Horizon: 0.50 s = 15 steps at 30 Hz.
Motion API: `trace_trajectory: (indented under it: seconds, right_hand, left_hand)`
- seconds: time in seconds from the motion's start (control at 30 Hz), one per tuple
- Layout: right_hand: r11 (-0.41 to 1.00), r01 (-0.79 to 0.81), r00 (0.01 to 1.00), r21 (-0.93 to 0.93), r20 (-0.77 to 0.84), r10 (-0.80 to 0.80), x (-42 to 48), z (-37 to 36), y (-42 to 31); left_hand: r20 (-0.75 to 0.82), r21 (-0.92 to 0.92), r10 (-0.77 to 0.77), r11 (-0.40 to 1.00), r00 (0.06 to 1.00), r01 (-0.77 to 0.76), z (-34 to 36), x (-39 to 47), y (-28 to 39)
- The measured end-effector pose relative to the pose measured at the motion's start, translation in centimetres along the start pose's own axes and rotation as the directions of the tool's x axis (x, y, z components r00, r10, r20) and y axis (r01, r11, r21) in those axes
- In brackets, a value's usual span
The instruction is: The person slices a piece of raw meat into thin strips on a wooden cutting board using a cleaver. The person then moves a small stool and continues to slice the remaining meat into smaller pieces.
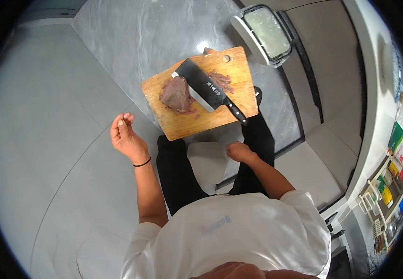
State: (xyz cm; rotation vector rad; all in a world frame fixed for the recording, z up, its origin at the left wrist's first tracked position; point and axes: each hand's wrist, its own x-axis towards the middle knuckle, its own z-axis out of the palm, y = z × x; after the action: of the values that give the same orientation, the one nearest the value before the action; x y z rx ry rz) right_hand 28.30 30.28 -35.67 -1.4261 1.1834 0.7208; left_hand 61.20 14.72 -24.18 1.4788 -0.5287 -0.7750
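Observation:
Left of the wooden cutting board (218,111), my left hand (126,136) is raised over the floor. Its fingers are loosely curled in towards the thumb, and nothing shows in them. My right hand (240,152) is a loose fist by my right thigh, back side up, so its palm is hidden. A black-bladed cleaver (201,82) lies flat across the board. Its black handle (236,111) reaches past the near edge. A large piece of raw meat (176,95) sits left of the blade. Thin meat slices (221,81) lie to its right, partly under the blade.
A lined bin (268,33) with a pale lid or liner stands at the upper right beside grey cabinets (330,45). Under the board an orange rim (187,60) shows. A light stool or box (207,162) is between my legs. A wire rack (384,205) holds several packets at right.

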Motion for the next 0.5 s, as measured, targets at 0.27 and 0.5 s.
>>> trace_trajectory:
  seconds: [0.27, 0.5]
  right_hand:
    - [0.989, -0.14, 0.983, 0.054, 0.127, 0.132, 10.9, 10.8, 1.7]
    - [0.892, -0.296, 0.951, 0.342, 0.197, 0.24, 18.9, 27.0, 12.2]
  left_hand:
    - [-0.186, 0.002, 0.11, 0.994, 0.976, -0.112, -2.1, 2.9, -7.3]
    - [-0.036, -0.424, -0.535, 0.773, 0.844, 0.472, -12.3, -10.6, -23.2]
